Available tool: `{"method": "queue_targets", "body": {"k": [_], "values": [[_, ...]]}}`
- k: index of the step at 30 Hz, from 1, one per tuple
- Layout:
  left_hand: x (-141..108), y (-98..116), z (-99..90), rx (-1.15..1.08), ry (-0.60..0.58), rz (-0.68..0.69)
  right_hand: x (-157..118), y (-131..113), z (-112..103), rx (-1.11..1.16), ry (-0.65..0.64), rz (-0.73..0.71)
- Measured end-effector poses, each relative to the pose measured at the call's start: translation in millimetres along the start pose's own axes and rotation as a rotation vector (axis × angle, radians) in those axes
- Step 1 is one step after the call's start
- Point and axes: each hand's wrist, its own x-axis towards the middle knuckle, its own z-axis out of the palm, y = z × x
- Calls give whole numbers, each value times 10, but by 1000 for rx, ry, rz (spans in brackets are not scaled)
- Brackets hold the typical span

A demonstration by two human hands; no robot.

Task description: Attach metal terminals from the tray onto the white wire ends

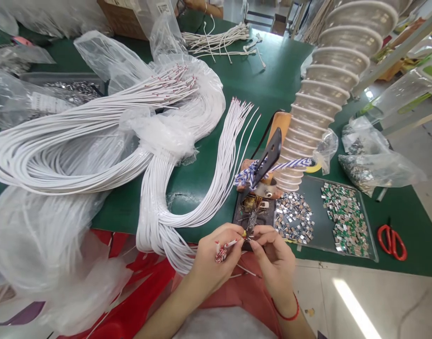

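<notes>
My left hand (216,256) is closed around a few white cables, whose red-tipped wire ends (221,253) stick out between the fingers. Opposite it, my right hand (276,261) pinches a tiny silvery piece, seemingly a metal connector (250,238), between thumb and index finger. The fingertips of both hands nearly meet at the front edge of a small dark soldering stand (240,214). Exactly how wire and connector touch is hidden by the fingers. Right of the stand, a tray (316,200) carries loose metal connectors (294,217) and connectors with green boards (348,221).
Large bundles of white cable (78,134) fill the left side of the green table (276,75). A ribbed clear hose (332,70) comes down behind the stand. Red scissors (391,242) lie at right, below bagged parts (371,165). Another person's arm (212,8) shows at the far edge.
</notes>
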Motion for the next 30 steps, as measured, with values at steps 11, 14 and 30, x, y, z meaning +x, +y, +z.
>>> {"method": "queue_targets", "body": {"k": [11, 14, 30], "values": [[-5, 11, 4, -20, 6, -47, 3, 4, -12, -115, 26, -57], [-8, -4, 11, -25, 4, -77, -36, 27, -40, -147, 83, -81], [-15, 18, 29, -48, -4, -157, -79, -22, -48, -271, 62, -141]]}}
